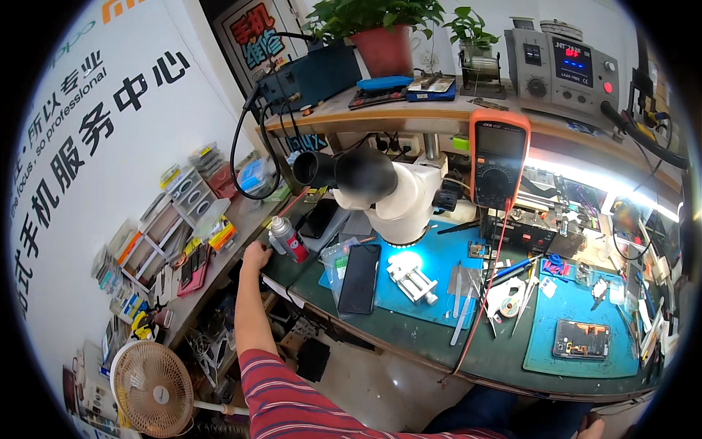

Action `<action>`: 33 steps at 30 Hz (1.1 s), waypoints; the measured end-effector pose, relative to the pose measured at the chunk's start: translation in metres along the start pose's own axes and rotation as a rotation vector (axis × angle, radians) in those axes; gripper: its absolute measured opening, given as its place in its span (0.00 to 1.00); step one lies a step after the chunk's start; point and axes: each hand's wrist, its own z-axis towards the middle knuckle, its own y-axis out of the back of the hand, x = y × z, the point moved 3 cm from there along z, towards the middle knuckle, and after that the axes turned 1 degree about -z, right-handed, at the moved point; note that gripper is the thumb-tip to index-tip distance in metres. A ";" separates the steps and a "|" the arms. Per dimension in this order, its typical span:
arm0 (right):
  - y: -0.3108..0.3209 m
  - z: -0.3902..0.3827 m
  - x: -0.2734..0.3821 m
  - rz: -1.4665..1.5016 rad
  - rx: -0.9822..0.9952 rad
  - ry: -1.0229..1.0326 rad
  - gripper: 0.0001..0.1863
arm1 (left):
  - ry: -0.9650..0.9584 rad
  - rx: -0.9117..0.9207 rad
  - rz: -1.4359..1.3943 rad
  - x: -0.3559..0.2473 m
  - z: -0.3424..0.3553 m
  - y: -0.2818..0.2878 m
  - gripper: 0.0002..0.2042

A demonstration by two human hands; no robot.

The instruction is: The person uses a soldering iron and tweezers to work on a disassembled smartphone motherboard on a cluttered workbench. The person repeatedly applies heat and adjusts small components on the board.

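Observation:
My left arm reaches to the bench's left corner. There my left hand (256, 257) is closed, its fingers curled at the bench edge; whatever they hold, if anything, is hidden. Just beside it stand a small pale bottle (276, 243) and a red and white spray can (295, 245). My right hand (591, 427) shows only partly at the lower right, below the bench, its fingers hidden. A dark phone (359, 279) lies near the middle. Under the white microscope (395, 197), a metal clamp holder (412, 280) sits in bright light on a blue mat (439, 245).
An orange multimeter (500, 157) stands upright at the shelf, its red lead hanging across the bench. Tweezers (462, 318) lie right of the holder. An opened phone (581, 340) rests on the right blue mat (541, 358). A fan (153, 388) stands at lower left.

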 end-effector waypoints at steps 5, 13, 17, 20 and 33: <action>-0.022 0.009 -0.016 0.008 -0.002 0.076 0.17 | 0.014 -0.323 -0.241 0.044 -0.048 0.015 0.22; -0.125 0.015 -0.021 -0.258 0.311 0.213 0.22 | -0.016 -0.291 -1.313 0.002 -0.276 -0.010 0.16; -0.056 -0.032 0.134 0.142 0.431 0.516 0.18 | -0.070 -0.107 -1.502 -0.059 -0.388 -0.032 0.20; -0.047 -0.044 0.172 0.378 0.316 0.731 0.11 | -0.277 0.166 -1.587 -0.128 -0.439 -0.045 0.19; 0.043 -0.053 0.248 1.118 0.320 0.650 0.19 | -0.719 1.315 -1.294 -0.337 -0.641 -0.124 0.30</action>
